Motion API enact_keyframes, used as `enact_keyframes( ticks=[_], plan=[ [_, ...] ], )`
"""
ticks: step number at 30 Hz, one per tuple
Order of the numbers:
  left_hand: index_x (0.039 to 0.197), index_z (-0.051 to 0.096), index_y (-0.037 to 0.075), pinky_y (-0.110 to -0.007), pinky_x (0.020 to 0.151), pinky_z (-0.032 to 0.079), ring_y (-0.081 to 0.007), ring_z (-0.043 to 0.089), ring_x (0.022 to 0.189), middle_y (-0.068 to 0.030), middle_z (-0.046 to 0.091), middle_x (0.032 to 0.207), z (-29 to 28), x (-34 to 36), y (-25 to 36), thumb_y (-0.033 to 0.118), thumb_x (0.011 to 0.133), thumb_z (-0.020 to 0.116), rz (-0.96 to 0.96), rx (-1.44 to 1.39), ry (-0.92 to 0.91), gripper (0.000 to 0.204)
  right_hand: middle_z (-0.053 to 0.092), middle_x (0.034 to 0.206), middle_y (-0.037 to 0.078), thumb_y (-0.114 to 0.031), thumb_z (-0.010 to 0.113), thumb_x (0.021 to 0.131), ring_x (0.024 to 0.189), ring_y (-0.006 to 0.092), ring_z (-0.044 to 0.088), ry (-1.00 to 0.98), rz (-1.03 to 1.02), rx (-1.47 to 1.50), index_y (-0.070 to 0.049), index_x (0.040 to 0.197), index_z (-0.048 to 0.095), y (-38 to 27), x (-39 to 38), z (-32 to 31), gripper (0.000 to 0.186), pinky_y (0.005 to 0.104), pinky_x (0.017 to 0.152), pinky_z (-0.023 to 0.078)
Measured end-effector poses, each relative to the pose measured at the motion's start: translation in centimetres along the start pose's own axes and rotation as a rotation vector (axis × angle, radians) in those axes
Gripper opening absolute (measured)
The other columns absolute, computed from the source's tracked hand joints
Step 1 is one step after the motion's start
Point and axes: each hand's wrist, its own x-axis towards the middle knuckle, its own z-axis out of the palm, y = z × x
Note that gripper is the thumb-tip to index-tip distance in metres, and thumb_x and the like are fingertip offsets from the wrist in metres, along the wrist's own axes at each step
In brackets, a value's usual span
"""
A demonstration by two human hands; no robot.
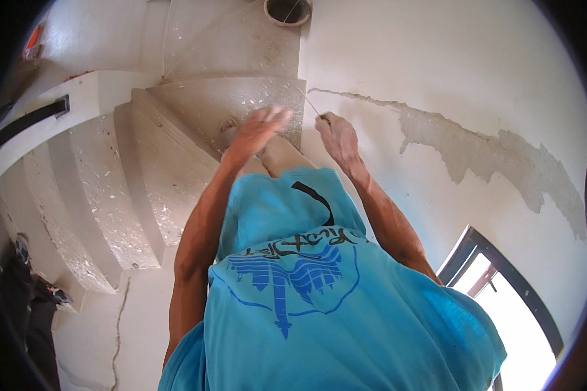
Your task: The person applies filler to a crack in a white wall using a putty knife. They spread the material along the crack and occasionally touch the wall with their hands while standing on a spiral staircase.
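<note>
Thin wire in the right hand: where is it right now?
Head view, upper centre: the thin wire is pinched in the right hand, slanting up-left over the speckled concrete stair step, beside the peeling white wall.

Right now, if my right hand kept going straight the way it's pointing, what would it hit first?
Most likely the thin line that your right hand pinches, which slants up-left from it. Beyond that lies the speckled concrete stair step, beside the peeling white wall. Depth is hard to judge in this view.

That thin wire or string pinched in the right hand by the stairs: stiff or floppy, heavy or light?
The thin line runs straight from the right hand, so probably taut or stiff; which one is unclear. It looks hair-thin, likely very light. Pinched between fingers, it may slip easily.
</note>
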Motion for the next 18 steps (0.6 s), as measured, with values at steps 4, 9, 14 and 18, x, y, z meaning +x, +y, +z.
enact_keyframes(
  ticks=[4, 9, 14, 18],
  plan=[
    [0.131, 0.056, 0.001, -0.036, 0.101, 0.041, -0.0249, 0.058, 0.114, -0.0145, 0.061, 0.123, 4.0, 0.8, 5.9, 0.054, 0.094, 0.057, -0.174, -0.112, -0.169, 0.064, 0.067, 0.079, 0.023, -0.027, 0.058, 0.083, 0.076, 0.0362, 0.067, 0.089, 0.129, 0.125, 0.004, 0.098, 0.066, 1.3, -3.8, -0.1, 0.036, 0.0448, 0.074, 0.051],
    [0.095, 0.062, 0.001, -0.035, 0.074, 0.043, -0.0143, 0.05, 0.082, -0.0027, 0.057, 0.088, 8.6, 4.0, 5.0, 0.049, 0.094, 0.059, 0.09, -0.147, -0.28, 0.049, 0.057, 0.064, 0.008, -0.02, 0.061, 0.084, 0.051, 0.0156, 0.056, 0.023, 0.338, 0.656, 0.002, 0.09, 0.057, -0.2, -7.3, -2.4, 0.023, 0.0301, 0.045, 0.045],
    [0.081, 0.058, 0.001, -0.035, 0.062, 0.042, -0.0123, 0.047, 0.069, 0.0005, 0.051, 0.071, 12.2, 5.4, 6.6, 0.033, 0.093, 0.058, 0.221, -0.058, -0.222, 0.034, 0.053, 0.066, 0.004, -0.018, 0.059, 0.089, 0.047, 0.0135, 0.053, 0.073, 0.346, 1.108, -0.002, 0.099, 0.053, 2.2, -8.4, -2.1, 0.02, 0.0293, 0.04, 0.046],
    [0.08, 0.057, 0.001, -0.033, 0.06, 0.042, -0.0109, 0.046, 0.067, 0.0006, 0.051, 0.07, 14.5, 8.0, 6.4, 0.029, 0.093, 0.057, 0.197, -0.056, -0.25, 0.031, 0.055, 0.071, 0.006, -0.018, 0.058, 0.094, 0.048, 0.0152, 0.053, -0.037, 0.417, 1.631, -0.003, 0.109, 0.05, 4.1, -7.8, -3.4, 0.022, 0.031, 0.04, 0.048]
  ],
)
